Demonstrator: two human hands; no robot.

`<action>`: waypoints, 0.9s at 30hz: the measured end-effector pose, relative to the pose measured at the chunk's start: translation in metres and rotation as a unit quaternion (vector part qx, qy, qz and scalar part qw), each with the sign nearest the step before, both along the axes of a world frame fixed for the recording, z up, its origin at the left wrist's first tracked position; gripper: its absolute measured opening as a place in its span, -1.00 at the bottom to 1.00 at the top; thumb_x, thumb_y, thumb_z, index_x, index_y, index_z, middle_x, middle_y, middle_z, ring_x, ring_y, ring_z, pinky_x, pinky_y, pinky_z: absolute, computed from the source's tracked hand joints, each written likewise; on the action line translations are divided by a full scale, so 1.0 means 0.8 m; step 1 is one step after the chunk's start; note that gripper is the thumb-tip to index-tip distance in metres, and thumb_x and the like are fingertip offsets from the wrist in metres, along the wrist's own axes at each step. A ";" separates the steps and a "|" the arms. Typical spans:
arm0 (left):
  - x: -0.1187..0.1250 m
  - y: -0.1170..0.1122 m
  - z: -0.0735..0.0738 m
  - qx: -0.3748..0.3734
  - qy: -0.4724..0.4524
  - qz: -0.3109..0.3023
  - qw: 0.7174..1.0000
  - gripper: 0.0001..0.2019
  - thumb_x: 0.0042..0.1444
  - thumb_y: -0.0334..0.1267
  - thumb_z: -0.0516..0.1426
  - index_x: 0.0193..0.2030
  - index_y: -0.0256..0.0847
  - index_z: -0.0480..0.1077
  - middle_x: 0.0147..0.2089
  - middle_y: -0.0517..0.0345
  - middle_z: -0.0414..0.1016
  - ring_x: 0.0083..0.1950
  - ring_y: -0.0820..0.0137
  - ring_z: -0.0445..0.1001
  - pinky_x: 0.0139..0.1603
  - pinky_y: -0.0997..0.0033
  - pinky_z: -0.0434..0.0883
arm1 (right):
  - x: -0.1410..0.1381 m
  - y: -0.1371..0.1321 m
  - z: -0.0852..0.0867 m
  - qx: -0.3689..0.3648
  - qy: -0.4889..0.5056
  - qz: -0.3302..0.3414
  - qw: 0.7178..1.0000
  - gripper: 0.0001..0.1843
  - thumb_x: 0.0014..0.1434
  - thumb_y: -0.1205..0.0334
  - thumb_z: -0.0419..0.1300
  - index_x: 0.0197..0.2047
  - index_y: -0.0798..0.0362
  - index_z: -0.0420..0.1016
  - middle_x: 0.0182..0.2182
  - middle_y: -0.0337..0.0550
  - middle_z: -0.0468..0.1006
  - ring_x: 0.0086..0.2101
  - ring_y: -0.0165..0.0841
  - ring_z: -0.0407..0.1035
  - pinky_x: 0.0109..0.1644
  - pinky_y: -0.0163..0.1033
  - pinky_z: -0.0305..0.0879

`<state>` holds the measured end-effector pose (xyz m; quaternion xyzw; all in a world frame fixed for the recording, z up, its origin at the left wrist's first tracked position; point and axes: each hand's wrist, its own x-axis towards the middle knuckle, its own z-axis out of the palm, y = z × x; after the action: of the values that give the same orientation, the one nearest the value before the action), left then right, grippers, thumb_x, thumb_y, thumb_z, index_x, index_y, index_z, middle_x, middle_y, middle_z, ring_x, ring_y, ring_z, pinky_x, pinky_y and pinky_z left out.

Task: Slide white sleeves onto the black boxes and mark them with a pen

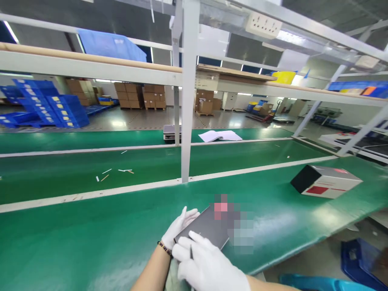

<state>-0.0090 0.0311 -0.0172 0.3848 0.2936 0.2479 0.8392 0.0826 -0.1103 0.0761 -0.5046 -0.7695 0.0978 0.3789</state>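
Over the green table (127,226), a dark box (207,226) is seen forward-right of the fingers, long axis slanting that way. Its near end is overlapped by the right hand (209,262), fingers bent, its left edge flanked by the left hand (179,227), fingers outstretched; whether either grips cannot be told.

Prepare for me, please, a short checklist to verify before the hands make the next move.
1. Left hand and right hand gloved: ok, both.
2. Hands at the dark box: ok; left beside it, right over its near end.
3. Right hand's grip: cannot tell; its underside is hidden.
4. Dark box's far end: cannot tell; pixelated.
5. Black-and-white box away from the hands: ok; it stands apart, to the right.
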 end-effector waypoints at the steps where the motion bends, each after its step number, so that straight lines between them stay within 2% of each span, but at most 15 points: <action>1: -0.002 0.002 0.000 -0.011 0.010 0.029 0.999 -0.39 0.22 0.24 0.01 0.11 -0.24 0.47 0.24 -0.15 0.43 0.35 0.14 0.30 0.43 0.10 0.14 | -0.011 0.003 -0.007 0.004 -0.034 -0.008 0.999 -0.79 0.16 0.21 0.17 -0.10 -0.09 0.48 -0.15 -0.18 0.56 -0.09 -0.16 0.38 -0.01 -0.16 0.34; 3: -0.004 0.006 0.000 -0.018 0.018 0.093 0.995 -0.41 0.26 0.21 -0.04 0.05 -0.25 0.50 0.22 -0.18 0.45 0.33 0.16 0.33 0.44 0.15 0.13 | -0.020 0.006 -0.012 0.007 -0.088 -0.049 0.995 -0.70 0.12 0.34 0.14 -0.05 -0.05 0.42 -0.11 -0.15 0.53 -0.07 -0.16 0.35 -0.03 -0.18 0.31; 5: -0.006 0.010 -0.002 -0.021 0.012 0.149 0.988 -0.42 0.30 0.16 -0.09 0.02 -0.30 0.50 0.18 -0.22 0.48 0.30 0.18 0.38 0.45 0.18 0.12 | -0.013 0.008 -0.007 0.016 -0.113 -0.081 0.990 -0.71 0.13 0.41 0.07 -0.08 -0.01 0.39 -0.14 -0.12 0.50 -0.15 -0.21 0.33 -0.09 -0.19 0.29; 8: -0.005 0.014 -0.007 -0.028 -0.004 0.205 0.978 -0.45 0.34 0.07 -0.11 0.05 -0.36 0.47 0.18 -0.26 0.48 0.24 0.19 0.44 0.44 0.18 0.15 | 0.025 0.019 0.009 0.077 -0.173 -0.109 0.976 -0.76 0.15 0.44 0.00 -0.18 0.04 0.40 -0.15 -0.04 0.44 -0.20 -0.19 0.26 -0.14 -0.13 0.25; 9: -0.005 0.014 -0.008 -0.025 -0.008 0.215 0.976 -0.46 0.34 0.06 -0.11 0.06 -0.37 0.46 0.18 -0.27 0.47 0.22 0.19 0.46 0.43 0.16 0.17 | 0.045 0.027 0.014 0.087 -0.200 -0.141 0.966 -0.76 0.13 0.46 -0.01 -0.20 0.06 0.41 -0.14 -0.02 0.43 -0.19 -0.18 0.24 -0.13 -0.12 0.24; 11: -0.003 0.014 -0.009 -0.016 -0.009 0.224 0.974 -0.47 0.34 0.04 -0.10 0.06 -0.38 0.45 0.16 -0.27 0.48 0.19 0.18 0.49 0.42 0.14 0.20 | 0.094 0.043 0.022 0.062 -0.243 -0.237 0.939 -0.74 0.10 0.49 -0.02 -0.24 0.06 0.42 -0.16 -0.01 0.43 -0.19 -0.18 0.23 -0.11 -0.12 0.22; 12: -0.002 0.014 -0.009 -0.013 -0.009 0.224 0.974 -0.47 0.35 0.03 -0.10 0.05 -0.39 0.45 0.14 -0.27 0.50 0.18 0.17 0.50 0.42 0.13 0.20 | 0.122 0.049 0.024 0.025 -0.257 -0.289 0.922 -0.72 0.09 0.51 -0.01 -0.23 0.06 0.43 -0.16 -0.03 0.44 -0.18 -0.20 0.24 -0.07 -0.14 0.22; 14: -0.001 0.013 -0.008 -0.015 -0.003 0.223 0.975 -0.49 0.36 -0.01 -0.12 0.00 -0.39 0.47 0.09 -0.26 0.54 0.16 0.18 0.51 0.43 0.12 0.19 | 0.185 0.057 0.025 -0.008 -0.259 -0.352 0.899 -0.73 0.11 0.51 -0.01 -0.22 0.09 0.45 -0.15 0.01 0.47 -0.17 -0.20 0.27 0.03 -0.07 0.19; 16: 0.000 0.013 -0.007 -0.012 0.002 0.219 0.976 -0.51 0.36 -0.04 -0.12 -0.03 -0.38 0.49 0.06 -0.23 0.56 0.16 0.19 0.51 0.43 0.12 0.18 | 0.250 0.053 0.023 -0.030 -0.245 -0.424 0.871 -0.71 0.16 0.44 -0.02 -0.11 0.12 0.44 -0.08 0.09 0.48 -0.02 -0.11 0.25 0.19 0.17 0.02; 18: 0.000 0.013 -0.008 -0.004 0.010 0.214 0.977 -0.52 0.34 -0.03 -0.09 -0.05 -0.36 0.50 0.06 -0.21 0.57 0.18 0.17 0.49 0.44 0.10 0.18 | 0.314 0.041 0.018 -0.061 -0.212 -0.520 0.826 -0.65 0.21 0.37 -0.07 0.01 0.11 0.39 -0.04 0.14 0.47 0.11 -0.01 0.18 0.18 0.46 -0.15; 20: -0.001 0.014 -0.010 0.012 0.020 0.210 0.978 -0.53 0.31 0.01 -0.04 -0.04 -0.35 0.50 0.07 -0.20 0.56 0.22 0.14 0.46 0.45 0.08 0.16 | 0.372 0.023 0.015 -0.097 -0.174 -0.597 0.777 -0.65 0.23 0.30 -0.09 0.01 0.08 0.37 0.01 0.20 0.44 0.16 0.03 0.12 0.12 0.58 -0.19; 23: -0.003 0.014 -0.016 0.048 0.038 0.199 0.978 -0.50 0.24 0.08 0.04 0.00 -0.35 0.49 0.11 -0.20 0.54 0.28 0.11 0.40 0.46 0.05 0.14 | 0.448 -0.003 0.014 -0.136 -0.135 -0.655 0.731 -0.69 0.25 0.23 -0.10 -0.06 0.07 0.39 0.05 0.22 0.38 0.13 0.02 0.19 0.13 0.57 -0.14; 25: -0.002 0.013 -0.018 0.068 0.053 0.189 0.978 -0.46 0.18 0.11 0.09 0.03 -0.35 0.48 0.14 -0.20 0.52 0.29 0.10 0.38 0.47 0.06 0.12 | 0.490 -0.018 0.016 -0.149 -0.127 -0.658 0.727 -0.70 0.24 0.23 -0.08 -0.07 0.06 0.39 0.06 0.19 0.39 0.12 -0.02 0.22 0.18 0.53 -0.17; 27: 0.000 0.012 -0.017 0.078 0.072 0.182 0.978 -0.42 0.14 0.14 0.13 0.05 -0.36 0.47 0.15 -0.20 0.51 0.30 0.10 0.37 0.48 0.07 0.09 | 0.524 -0.030 0.020 -0.157 -0.127 -0.646 0.736 -0.69 0.22 0.25 -0.04 -0.02 0.05 0.39 0.07 0.16 0.41 0.16 -0.05 0.19 0.25 0.47 -0.23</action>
<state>-0.0091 0.0410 -0.0311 0.4058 0.3983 0.3897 0.7244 0.5019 -0.1346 0.0924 -0.9404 -0.2737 -0.1161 0.1649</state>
